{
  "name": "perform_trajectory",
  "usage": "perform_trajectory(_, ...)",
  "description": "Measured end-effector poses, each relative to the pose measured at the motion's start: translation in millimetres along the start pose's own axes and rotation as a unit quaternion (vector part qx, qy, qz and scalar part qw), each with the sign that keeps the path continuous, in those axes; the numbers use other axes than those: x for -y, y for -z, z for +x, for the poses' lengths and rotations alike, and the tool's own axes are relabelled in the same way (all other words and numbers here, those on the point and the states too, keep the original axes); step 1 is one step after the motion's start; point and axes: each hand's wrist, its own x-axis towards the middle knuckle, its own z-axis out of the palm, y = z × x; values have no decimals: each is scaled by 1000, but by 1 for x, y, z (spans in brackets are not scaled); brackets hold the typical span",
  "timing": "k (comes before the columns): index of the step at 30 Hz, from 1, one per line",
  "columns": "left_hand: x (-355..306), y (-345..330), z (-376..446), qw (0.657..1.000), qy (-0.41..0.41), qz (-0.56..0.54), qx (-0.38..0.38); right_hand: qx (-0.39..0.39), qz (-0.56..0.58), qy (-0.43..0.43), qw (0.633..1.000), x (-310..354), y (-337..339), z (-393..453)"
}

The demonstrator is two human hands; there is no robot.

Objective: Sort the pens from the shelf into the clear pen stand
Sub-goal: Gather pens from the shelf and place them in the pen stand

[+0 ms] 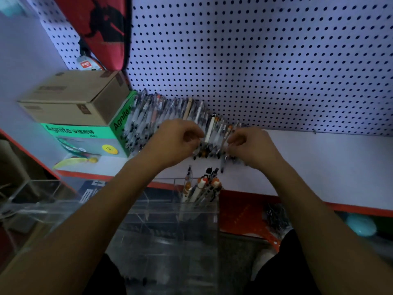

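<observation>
A row of many pens [161,116] lies on the white shelf [319,167] against the pegboard. Both my hands are at the right end of this row, fingers curled. My left hand [174,141] grips pens at its left side and my right hand [251,145] grips pens at its right side, with a small bunch of pens [214,135] between them. Below the shelf edge stands the clear pen stand [148,220]; its right compartment holds several white and orange pens [202,188] standing upright.
A green box [89,139] with two stacked cardboard boxes [74,99] on top stands at the left end of the pen row. A red bag [102,28] hangs on the pegboard [255,60]. The shelf has a red front edge [276,199].
</observation>
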Motion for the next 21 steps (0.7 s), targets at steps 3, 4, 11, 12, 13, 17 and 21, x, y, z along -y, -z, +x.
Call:
perform_trajectory(3,-1,-15,27,989,-57,127,52,-7,-48,11,999,-10,-6,6)
perform_trajectory(4,-2,-20,35,980,-78,172,69,-7,-63,17,998,-13,-8,8)
perform_trajectory(11,-4,-45,65,917,-128,348,146,39,-168,27,985,-30,-14,10)
perform_trajectory(12,-3,-47,67,923,-128,337,135,38,-180,26,983,-32,-15,10)
perform_trajectory(13,-1,-49,68,930,-127,322,121,30,-187,26,981,-34,-16,11)
perform_trajectory(17,9,-53,68,961,-116,251,22,-28,-172,45,984,-37,-14,14)
perform_trajectory(21,9,-52,67,974,-67,213,-40,-12,-165,71,984,-32,-15,13)
